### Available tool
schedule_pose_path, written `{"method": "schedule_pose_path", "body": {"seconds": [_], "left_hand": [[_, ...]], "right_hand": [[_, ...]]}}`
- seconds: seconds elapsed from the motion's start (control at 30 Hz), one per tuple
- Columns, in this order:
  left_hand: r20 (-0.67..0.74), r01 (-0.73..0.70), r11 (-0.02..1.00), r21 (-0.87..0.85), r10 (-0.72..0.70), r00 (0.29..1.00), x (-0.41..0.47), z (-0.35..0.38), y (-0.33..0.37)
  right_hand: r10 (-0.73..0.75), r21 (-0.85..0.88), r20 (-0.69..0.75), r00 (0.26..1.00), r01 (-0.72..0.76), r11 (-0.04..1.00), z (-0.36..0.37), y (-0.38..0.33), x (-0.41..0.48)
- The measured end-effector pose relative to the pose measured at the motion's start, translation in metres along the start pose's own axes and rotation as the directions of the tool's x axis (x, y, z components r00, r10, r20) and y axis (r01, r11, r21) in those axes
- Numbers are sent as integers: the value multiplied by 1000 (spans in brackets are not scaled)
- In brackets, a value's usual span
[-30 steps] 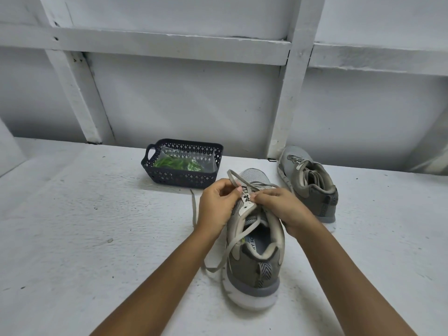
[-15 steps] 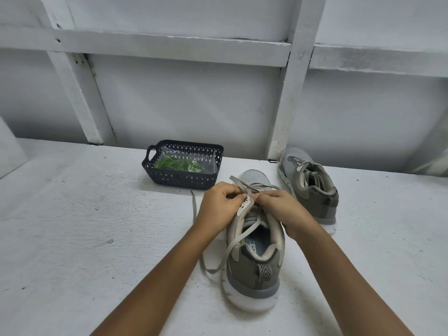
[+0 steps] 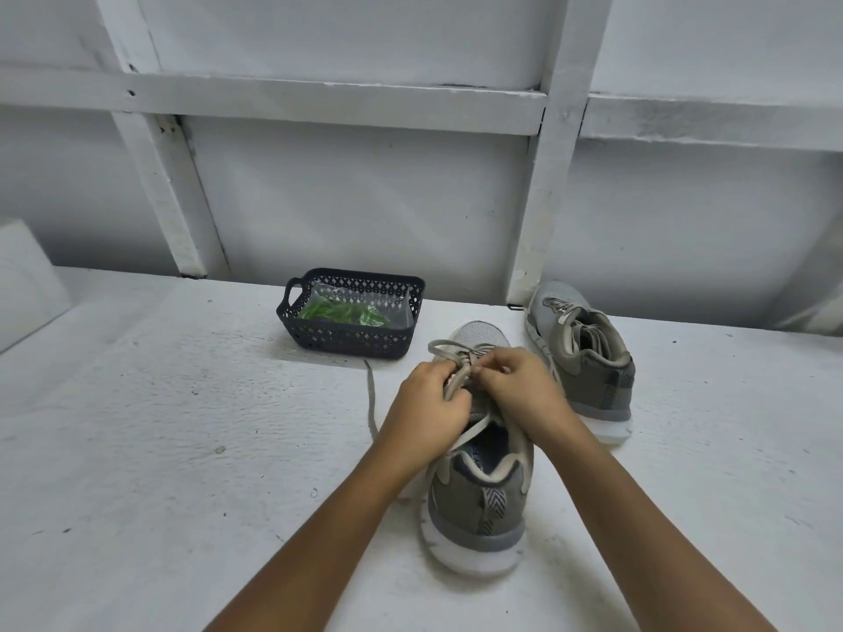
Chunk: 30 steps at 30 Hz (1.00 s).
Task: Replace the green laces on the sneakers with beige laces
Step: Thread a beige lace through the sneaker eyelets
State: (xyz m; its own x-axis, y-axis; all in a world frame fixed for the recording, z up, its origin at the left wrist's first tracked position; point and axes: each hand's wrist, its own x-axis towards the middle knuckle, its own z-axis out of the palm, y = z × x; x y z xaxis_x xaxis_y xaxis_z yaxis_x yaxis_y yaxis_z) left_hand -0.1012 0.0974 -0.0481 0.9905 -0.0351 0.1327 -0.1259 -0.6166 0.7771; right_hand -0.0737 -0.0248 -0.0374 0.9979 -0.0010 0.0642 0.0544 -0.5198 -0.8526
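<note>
White rough-textured bench (image 3: 159, 449) before white panelled wall w/ crossed beams (image 3: 365, 212). Centre-right of frame: near grey mesh sneaker w/ white sole (image 3: 479, 508), heel toward camera, toe toward wall. Right of it, closer to wall: second grey sneaker (image 3: 588, 371), standing apart, untouched. Upper centre: dark perforated plastic basket (image 3: 346, 342) holding clear bag of green laces (image 3: 346, 312).

Hands: left hand (image 3: 429, 403) and right hand (image 3: 520, 390) meet over the near sneaker's throat, fingers of both curled and pinching the beige flat lace (image 3: 372, 403). A loop of it rises just above the knuckles. One free end trails down the bench at left of the shoe. Another strand runs back along the tongue.

Progress (judged): green laces look fully removed, since none shows on either shoe and the bag in the basket has them. Second sneaker appears already re-laced in beige, ends tucked or loose; cannot tell if tied. Near sneaker approx. in final stage: lower rows crossed, upper eyelets in hand. Remaining, prob.: thread last holes, even up ends, tie.
</note>
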Motion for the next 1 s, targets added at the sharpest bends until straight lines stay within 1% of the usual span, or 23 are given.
{"method": "schedule_pose_path", "body": {"seconds": [0.07,0.13,0.17,0.2,0.23,0.27,0.3,0.33,0.37,0.4,0.43,0.5,0.57,0.6,0.63,0.67,0.7,0.73,0.77,0.8,0.9,0.93,1.0], "left_hand": [[-50,9,1000,-6,-9,999,-2,4,-1],[-71,18,999,-46,-21,997,-3,5,-2],[-74,18,998,-66,-23,997,-4,5,-2],[-76,19,996,-82,-25,997,-5,5,-2],[-77,23,995,-96,-30,997,-6,5,-3],[-79,30,994,-107,-38,996,-7,5,-3],[-81,38,992,-119,-48,996,-7,5,-4],[-83,47,990,-133,-59,995,-8,5,-5],[-87,55,988,-146,-68,994,-8,4,-4],[-93,61,986,-153,-76,993,-9,3,-3],[-100,67,985,-157,-83,992,-9,3,-2],[-110,75,984,-159,-93,990,-10,3,0],[-111,77,984,-162,-95,989,-11,3,0],[-107,75,984,-165,-93,990,-11,4,0],[-104,75,983,-167,-93,990,-12,4,-1],[-101,78,982,-172,-96,990,-11,4,-1],[-99,81,981,-179,-100,990,-11,5,-2],[-98,84,979,-184,-103,990,-11,5,-2],[-96,86,979,-185,-105,990,-11,5,-2],[-94,86,979,-185,-105,990,-11,5,-2],[-86,78,979,-186,-95,992,-11,4,-2],[-86,78,979,-187,-96,992,-11,4,-2],[-88,75,979,-190,-93,992,-12,4,-3]], "right_hand": [[-38,-42,-67,997,35,999,-6,-3,-1],[-28,4,-95,995,28,1000,-14,-6,-1],[-9,97,-94,995,18,995,-18,-9,-1],[13,242,-72,997,5,970,-23,-13,-1],[36,425,-21,999,-24,905,-28,-17,-2],[43,592,44,998,-60,804,-31,-20,-2],[34,699,92,995,-89,710,-35,-23,-3],[29,750,116,993,-107,653,-40,-25,-3],[31,774,129,991,-120,621,-45,-26,-4],[34,774,144,989,-134,618,-52,-26,-3],[36,750,168,985,-151,644,-61,-26,-2],[37,600,251,967,-185,779,-83,-30,-2],[58,352,355,933,-191,916,-99,-32,-6],[79,225,373,924,-173,959,-102,-32,-8],[86,79,352,932,-121,990,-102,-33,-10],[61,-90,291,955,-36,995,-98,-34,-10],[-9,-268,216,976,68,961,-92,-34,-10],[-116,-417,163,980,175,892,-84,-35,-8],[-196,-505,147,970,244,828,-74,-36,-8],[-221,-540,166,961,276,795,-64,-37,-7],[-111,-641,267,957,262,722,-29,-31,4],[-87,-671,267,960,250,698,-19,-27,8],[-113,-676,208,972,226,702,-9,-20,15]]}}
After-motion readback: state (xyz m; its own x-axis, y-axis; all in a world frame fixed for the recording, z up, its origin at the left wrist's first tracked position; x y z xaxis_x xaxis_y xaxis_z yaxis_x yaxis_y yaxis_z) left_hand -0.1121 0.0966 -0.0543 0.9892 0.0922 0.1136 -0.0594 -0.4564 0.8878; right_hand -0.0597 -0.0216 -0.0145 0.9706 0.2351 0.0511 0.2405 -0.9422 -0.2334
